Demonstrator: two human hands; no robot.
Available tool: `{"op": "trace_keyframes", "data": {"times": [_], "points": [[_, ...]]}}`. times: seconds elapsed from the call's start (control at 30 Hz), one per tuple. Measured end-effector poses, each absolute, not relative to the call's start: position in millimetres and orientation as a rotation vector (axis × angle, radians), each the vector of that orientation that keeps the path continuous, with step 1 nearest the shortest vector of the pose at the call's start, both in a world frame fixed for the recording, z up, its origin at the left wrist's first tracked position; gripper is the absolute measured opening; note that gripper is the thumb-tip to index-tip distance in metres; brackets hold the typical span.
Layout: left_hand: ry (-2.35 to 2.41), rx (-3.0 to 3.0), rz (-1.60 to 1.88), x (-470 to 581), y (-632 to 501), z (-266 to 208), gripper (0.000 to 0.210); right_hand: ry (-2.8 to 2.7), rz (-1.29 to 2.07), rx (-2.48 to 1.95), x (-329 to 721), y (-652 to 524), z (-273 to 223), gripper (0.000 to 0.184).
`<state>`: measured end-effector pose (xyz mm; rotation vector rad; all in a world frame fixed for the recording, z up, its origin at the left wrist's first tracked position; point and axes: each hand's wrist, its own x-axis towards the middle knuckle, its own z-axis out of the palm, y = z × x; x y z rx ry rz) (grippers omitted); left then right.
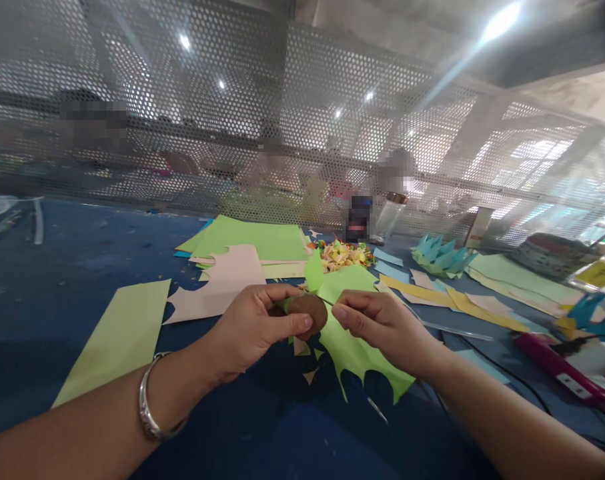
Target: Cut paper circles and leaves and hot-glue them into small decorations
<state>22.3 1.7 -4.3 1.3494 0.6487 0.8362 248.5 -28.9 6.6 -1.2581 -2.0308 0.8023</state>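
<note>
Between the thumb and fingers of my left hand (262,327) is a round brown disc (309,313), held above the table. My right hand (377,323) is closed in a pinch just right of the disc. A thin dark line runs from its fingertips toward the disc's upper edge, too fine to identify. A small green leaf-shaped paper (313,272) stands up just above the disc; whether it is attached cannot be made out. Beneath and behind my hands lies a bright green paper sheet (355,350) with scalloped cut edges.
On the blue table (222,440) lie stacked green sheets (252,239), a pale cut sheet (227,280) and a pile of paper scraps (345,255). A spiky blue-green paper piece (442,257), a clear jar (389,217) and a magenta power strip (565,367) are farther right. Perforated metal panels stand behind.
</note>
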Motion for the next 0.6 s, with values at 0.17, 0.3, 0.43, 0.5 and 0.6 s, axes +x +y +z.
{"op": "trace_keyframes", "data": {"times": [0.17, 0.3, 0.43, 0.5, 0.6], "points": [[0.688, 1.379, 0.8, 21.4, 2.5, -2.0, 0.015, -2.052, 0.773, -1.253, 249.3, -29.7, 7.1, 0.049], [0.686, 1.388, 0.766, 20.4, 3.9, -1.4, 0.015, -2.072, 0.761, -1.26, 250.3, -29.0, 6.3, 0.049], [0.694, 1.386, 0.746, 19.5, 4.6, -0.8, 0.016, -2.088, 0.754, -1.26, 250.8, -28.5, 5.4, 0.049], [0.702, 1.381, 0.74, 19.3, 4.8, -0.4, 0.015, -2.086, 0.76, -1.263, 250.3, -29.0, 5.9, 0.049], [0.694, 1.384, 0.738, 18.8, 5.9, -1.0, 0.014, -2.093, 0.766, -1.271, 249.2, -29.9, 7.1, 0.049]]}}
